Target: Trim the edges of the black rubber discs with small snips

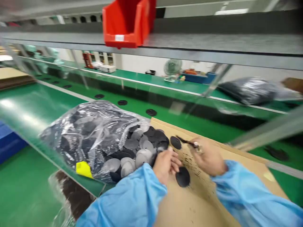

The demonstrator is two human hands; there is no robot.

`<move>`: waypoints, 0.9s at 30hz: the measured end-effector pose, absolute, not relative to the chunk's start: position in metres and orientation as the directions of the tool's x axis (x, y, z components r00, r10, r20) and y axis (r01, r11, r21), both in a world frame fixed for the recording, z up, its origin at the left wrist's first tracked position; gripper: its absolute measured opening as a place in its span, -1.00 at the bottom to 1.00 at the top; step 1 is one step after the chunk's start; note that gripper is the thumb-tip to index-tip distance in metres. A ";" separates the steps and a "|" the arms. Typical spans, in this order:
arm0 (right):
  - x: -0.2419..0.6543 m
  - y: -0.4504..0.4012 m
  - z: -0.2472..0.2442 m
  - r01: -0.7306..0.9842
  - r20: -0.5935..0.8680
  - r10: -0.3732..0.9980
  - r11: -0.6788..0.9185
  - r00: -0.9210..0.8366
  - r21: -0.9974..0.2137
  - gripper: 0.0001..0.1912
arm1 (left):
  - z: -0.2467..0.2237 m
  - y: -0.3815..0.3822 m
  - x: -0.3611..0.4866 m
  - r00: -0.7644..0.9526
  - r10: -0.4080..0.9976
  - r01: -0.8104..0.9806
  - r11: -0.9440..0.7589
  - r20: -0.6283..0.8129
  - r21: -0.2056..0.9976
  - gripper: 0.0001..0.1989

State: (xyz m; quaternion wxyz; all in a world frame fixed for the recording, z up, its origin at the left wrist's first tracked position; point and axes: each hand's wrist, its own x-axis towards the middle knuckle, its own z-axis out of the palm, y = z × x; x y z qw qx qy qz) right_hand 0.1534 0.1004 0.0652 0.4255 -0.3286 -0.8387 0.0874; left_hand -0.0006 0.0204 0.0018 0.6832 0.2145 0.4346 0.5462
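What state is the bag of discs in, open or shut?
Open: the clear plastic bag gapes at its mouth, and round discs spill out.

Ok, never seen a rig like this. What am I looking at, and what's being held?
No robot: these are a person's bare hands in blue sleeves. The one picture comes from a head-worn camera, looking forward and down. An open clear plastic bag lies on its side, dark and grey discs at its mouth. Beside it, brown cardboard carries two separate black discs. The right hand holds a slim dark tool. The left hand is by the pile; whether it grips anything is unclear.
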 end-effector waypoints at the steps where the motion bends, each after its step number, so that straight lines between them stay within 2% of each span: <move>1: 0.157 0.081 0.064 0.441 0.572 0.574 0.818 -0.585 -0.370 -0.89 | 0.005 0.021 -0.005 0.152 0.904 -0.638 0.398 -0.399 0.659 -0.39; 2: 0.157 0.063 0.062 0.422 0.516 0.551 0.834 -0.656 -0.355 -0.91 | 0.007 0.021 -0.010 0.274 0.874 -0.670 0.473 -0.401 0.572 -0.36; 4: 0.154 0.034 0.058 0.404 0.435 0.538 0.838 -0.722 -0.367 -0.87 | 0.011 0.017 -0.018 0.462 0.817 -0.658 0.576 -0.344 0.485 -0.38; 7: 0.152 0.009 0.055 0.433 0.424 0.611 0.784 -0.669 -0.445 -0.83 | 0.011 0.009 -0.022 0.579 0.776 -0.606 0.615 -0.250 0.504 -0.63; 9: 0.155 0.002 0.053 0.471 0.467 0.681 0.730 -0.564 -0.495 -0.79 | 0.010 0.005 -0.020 0.524 0.821 -0.626 0.553 -0.229 0.549 -0.71; 13: 0.158 0.003 0.040 0.594 0.537 0.819 0.539 -0.203 -0.598 -0.79 | 0.008 0.004 -0.013 0.357 0.909 -0.686 0.412 -0.215 0.600 -0.59; 16: 0.157 0.008 0.023 0.654 0.547 0.837 0.419 -0.011 -0.629 -0.74 | 0.007 0.004 -0.013 0.319 0.926 -0.702 0.375 -0.205 0.605 -0.67; 18: 0.156 0.009 0.014 0.672 0.570 0.820 0.443 -0.037 -0.594 -0.69 | 0.006 0.004 -0.014 0.288 0.934 -0.713 0.355 -0.210 0.604 -0.78; 21: 0.158 0.007 0.006 0.666 0.578 0.798 0.525 -0.170 -0.530 -0.65 | 0.007 0.004 -0.015 0.236 0.941 -0.731 0.337 -0.243 0.593 -0.88; 27: 0.159 0.000 0.002 0.699 0.545 0.784 0.567 -0.296 -0.436 -0.66 | 0.010 0.002 -0.012 0.204 0.919 -0.736 0.372 -0.338 0.566 -0.97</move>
